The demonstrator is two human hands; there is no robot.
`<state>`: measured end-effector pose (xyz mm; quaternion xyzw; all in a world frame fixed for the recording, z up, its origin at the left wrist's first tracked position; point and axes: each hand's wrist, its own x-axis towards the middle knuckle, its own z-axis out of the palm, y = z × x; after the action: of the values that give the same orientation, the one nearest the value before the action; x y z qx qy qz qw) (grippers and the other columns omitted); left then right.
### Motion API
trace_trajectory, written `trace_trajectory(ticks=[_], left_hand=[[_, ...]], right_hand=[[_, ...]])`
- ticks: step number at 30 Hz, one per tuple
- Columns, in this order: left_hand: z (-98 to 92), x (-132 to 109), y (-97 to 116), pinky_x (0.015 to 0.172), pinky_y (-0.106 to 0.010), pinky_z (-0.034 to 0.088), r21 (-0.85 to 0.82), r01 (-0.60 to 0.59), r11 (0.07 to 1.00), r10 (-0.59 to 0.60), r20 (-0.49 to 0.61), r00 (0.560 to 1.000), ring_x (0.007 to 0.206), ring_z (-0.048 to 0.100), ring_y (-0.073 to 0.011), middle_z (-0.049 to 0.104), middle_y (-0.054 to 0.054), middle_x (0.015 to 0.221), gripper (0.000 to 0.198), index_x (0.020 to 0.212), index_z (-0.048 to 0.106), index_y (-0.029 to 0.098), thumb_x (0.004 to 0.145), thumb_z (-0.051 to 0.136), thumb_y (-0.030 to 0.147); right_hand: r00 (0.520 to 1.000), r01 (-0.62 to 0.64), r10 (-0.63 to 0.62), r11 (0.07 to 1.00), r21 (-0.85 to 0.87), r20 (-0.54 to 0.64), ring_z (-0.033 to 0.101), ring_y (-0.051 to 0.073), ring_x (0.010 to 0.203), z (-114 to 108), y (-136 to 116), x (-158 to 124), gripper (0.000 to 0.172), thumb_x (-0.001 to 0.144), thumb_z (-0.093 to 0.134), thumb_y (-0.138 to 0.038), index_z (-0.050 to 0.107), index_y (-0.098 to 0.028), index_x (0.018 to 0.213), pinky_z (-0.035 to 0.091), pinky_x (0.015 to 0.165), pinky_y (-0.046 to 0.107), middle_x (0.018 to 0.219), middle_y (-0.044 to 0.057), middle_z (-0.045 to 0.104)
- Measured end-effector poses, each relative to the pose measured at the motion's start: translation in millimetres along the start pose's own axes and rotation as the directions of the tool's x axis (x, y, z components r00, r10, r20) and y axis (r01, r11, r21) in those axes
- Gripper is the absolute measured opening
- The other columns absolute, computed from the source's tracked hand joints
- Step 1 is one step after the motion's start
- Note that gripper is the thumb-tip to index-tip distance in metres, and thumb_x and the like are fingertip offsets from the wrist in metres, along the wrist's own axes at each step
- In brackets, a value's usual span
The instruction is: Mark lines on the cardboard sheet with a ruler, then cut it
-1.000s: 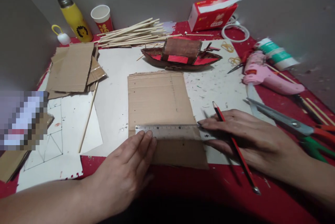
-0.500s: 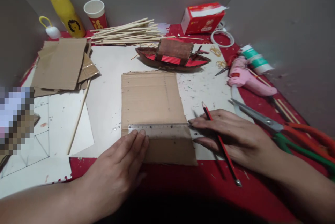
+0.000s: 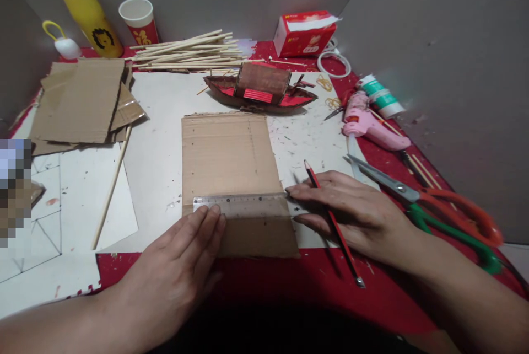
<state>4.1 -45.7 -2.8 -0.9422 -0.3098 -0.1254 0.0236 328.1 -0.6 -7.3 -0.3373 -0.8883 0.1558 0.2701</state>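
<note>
A brown cardboard sheet (image 3: 229, 161) lies flat on a white board (image 3: 165, 150). A metal ruler (image 3: 243, 205) lies across its lower part. My left hand (image 3: 182, 266) rests flat, fingers together, with its fingertips on the ruler's left end. My right hand (image 3: 355, 213) lies at the ruler's right end, fingers stretched toward it, with a red pencil (image 3: 333, 221) held between the fingers, point facing away from me.
A model boat (image 3: 260, 89) sits behind the cardboard. Bamboo sticks (image 3: 185, 53), a yellow bottle (image 3: 86, 12), a paper cup (image 3: 138, 20) and a red tissue box (image 3: 303, 31) line the back. Cardboard scraps (image 3: 78, 103) lie left; scissors (image 3: 430, 205) and a pink glue gun (image 3: 370, 122) right.
The view has swung to the right, so everything sits further left in the frame. Both hands keep the same hold on the ruler and the pencil.
</note>
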Motion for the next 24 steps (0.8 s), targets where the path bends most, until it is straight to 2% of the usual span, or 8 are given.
trace_trajectory(ticks=[14, 19, 22, 24], left_hand=[[4.8, -1.0, 0.4, 0.118, -0.039, 0.029, -0.01, -0.003, 1.0, 0.002, -0.03, 1.0, 0.133, 0.052, -0.0322, 0.06, -0.019, 0.141, 0.044, 0.136, 0.055, -0.001, 0.102, 0.044, 0.025], [6.1, -0.2, 0.1, 0.117, -0.039, 0.033, 0.022, -0.015, 1.0, 0.016, -0.054, 0.998, 0.132, 0.053, -0.0314, 0.062, -0.018, 0.139, 0.042, 0.133, 0.058, 0.0, 0.102, 0.043, 0.023], [5.4, 0.3, -1.4, 0.113, -0.041, 0.037, 0.051, -0.037, 0.998, 0.039, -0.058, 0.998, 0.129, 0.056, -0.0326, 0.062, -0.019, 0.138, 0.041, 0.132, 0.059, 0.0, 0.101, 0.043, 0.02], [4.3, 0.4, -3.3, 0.108, -0.041, 0.042, 0.097, -0.07, 0.993, 0.077, -0.062, 0.995, 0.124, 0.06, -0.0323, 0.063, -0.02, 0.136, 0.04, 0.129, 0.062, 0.0, 0.102, 0.04, 0.021]], right_hand=[[1.0, -0.011, 0.011, 1.0, -0.006, -0.007, 0.06, 0.021, 0.084, 0.0, -0.6, 2.2, 0.04, 0.089, 0.068, -0.014, 0.059, -0.022, 0.127, 0.053, 0.069, 0.033, 0.096, 0.01, 0.07], [0.999, -0.034, 0.035, 0.999, 0.018, -0.025, 0.064, 0.022, 0.091, -5.4, -3.9, 3.2, 0.044, 0.094, 0.063, -0.023, 0.055, -0.028, 0.137, 0.056, 0.077, 0.035, 0.104, 0.009, 0.072], [0.991, -0.106, 0.114, 0.987, 0.122, -0.064, 0.066, 0.023, 0.101, -9.3, -7.3, -0.6, 0.041, 0.101, 0.05, -0.033, 0.054, -0.03, 0.142, 0.056, 0.086, 0.039, 0.112, 0.01, 0.072], [0.971, -0.178, 0.215, 0.94, 0.29, -0.102, 0.067, 0.025, 0.107, -10.1, -9.3, -3.4, 0.041, 0.103, 0.04, -0.042, 0.058, -0.03, 0.139, 0.055, 0.092, 0.042, 0.113, 0.011, 0.073]])
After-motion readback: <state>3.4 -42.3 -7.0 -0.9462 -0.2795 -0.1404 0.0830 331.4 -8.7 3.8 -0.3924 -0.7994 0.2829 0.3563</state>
